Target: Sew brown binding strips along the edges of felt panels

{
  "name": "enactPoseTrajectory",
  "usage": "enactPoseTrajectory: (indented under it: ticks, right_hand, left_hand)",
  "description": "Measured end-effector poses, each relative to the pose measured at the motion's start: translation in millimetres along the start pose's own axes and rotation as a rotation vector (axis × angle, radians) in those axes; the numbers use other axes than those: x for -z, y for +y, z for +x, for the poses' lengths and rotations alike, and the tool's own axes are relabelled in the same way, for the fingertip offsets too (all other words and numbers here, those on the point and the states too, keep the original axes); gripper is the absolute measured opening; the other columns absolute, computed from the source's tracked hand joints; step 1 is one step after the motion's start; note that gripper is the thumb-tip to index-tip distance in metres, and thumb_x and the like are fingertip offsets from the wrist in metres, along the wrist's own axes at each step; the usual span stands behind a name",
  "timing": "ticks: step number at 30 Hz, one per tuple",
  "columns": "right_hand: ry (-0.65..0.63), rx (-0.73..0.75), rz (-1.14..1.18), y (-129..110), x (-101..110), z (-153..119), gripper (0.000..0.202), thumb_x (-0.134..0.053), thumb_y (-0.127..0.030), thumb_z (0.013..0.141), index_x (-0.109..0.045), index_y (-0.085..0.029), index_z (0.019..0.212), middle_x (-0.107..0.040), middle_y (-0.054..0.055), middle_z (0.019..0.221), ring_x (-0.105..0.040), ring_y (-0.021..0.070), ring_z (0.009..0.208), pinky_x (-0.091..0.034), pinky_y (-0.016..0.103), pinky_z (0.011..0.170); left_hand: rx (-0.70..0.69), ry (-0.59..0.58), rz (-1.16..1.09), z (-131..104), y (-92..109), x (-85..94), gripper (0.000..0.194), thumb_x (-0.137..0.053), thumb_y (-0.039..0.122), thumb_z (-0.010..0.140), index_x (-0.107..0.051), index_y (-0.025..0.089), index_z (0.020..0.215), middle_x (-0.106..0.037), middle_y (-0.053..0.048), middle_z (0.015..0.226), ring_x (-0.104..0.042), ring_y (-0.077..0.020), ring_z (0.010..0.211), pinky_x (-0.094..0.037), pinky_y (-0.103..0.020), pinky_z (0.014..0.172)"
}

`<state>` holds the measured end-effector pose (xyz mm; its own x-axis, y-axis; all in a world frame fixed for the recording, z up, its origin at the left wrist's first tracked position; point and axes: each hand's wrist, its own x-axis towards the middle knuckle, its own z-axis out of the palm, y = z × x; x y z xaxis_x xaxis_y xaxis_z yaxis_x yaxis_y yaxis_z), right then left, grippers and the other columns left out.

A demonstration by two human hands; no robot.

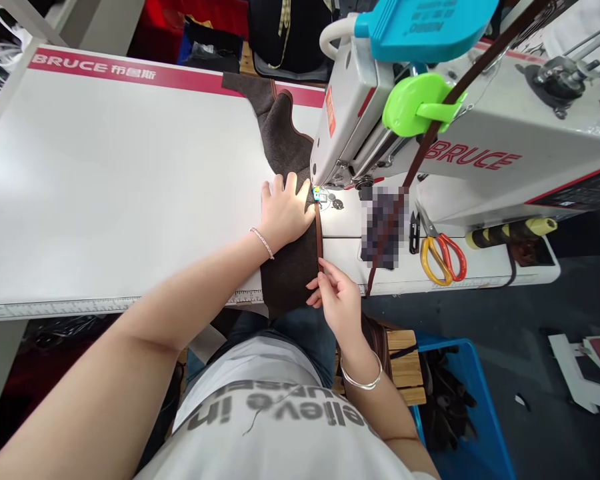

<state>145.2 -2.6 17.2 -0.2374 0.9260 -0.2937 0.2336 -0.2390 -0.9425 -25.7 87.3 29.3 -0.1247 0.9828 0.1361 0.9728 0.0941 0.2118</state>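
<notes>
A dark brown-grey fabric piece (290, 273) with a brown binding strip (319, 233) along its right edge lies under the sewing machine (350, 107). My left hand (286, 212) rests flat on the fabric, fingers spread, its fingertips just left of the presser foot (318, 194). Nearer my body, my right hand (341, 300) pinches the bound edge between thumb and forefinger, its other fingers loosely bent. Beyond the needle, the fabric's curved far part (283, 130) stretches toward the table's back edge.
Red-and-yellow scissors (445, 259) and black thread snips (415, 233) lie right of the needle. A long brown strip (420, 157) hangs past a green clip (420, 103). Near a wrapped roll (510, 233) the table ends; below stands a blue crate (487, 400) with dark pieces.
</notes>
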Motion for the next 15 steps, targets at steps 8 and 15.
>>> enactPoseTrajectory:
  ticks: [8,15]
  right_hand:
    - [0.004,-0.003,0.02,0.1,-0.9,1.4,0.043,-0.053,-0.039,0.09,-0.059,-0.015,0.125,-0.066,0.0,0.069,-0.062,0.0097,0.044,-0.05,0.018,0.04]
    - [-0.004,-0.019,0.011,-0.7,-0.8,2.8,0.044,-0.053,-0.041,0.089,-0.059,-0.016,0.125,-0.066,0.0,0.07,-0.062,0.0102,0.044,-0.049,0.018,0.039]
  left_hand:
    - [0.011,0.0,-0.02,0.5,0.3,-0.2,0.054,-0.035,0.044,0.094,-0.045,0.016,0.14,-0.044,-0.018,0.136,-0.036,-0.0396,0.126,-0.025,-0.056,0.104]
    - [0.005,0.001,-0.02,1.2,-0.8,-1.1,0.053,-0.036,0.043,0.094,-0.046,0.017,0.139,-0.042,-0.017,0.138,-0.035,-0.0394,0.126,-0.024,-0.057,0.104]
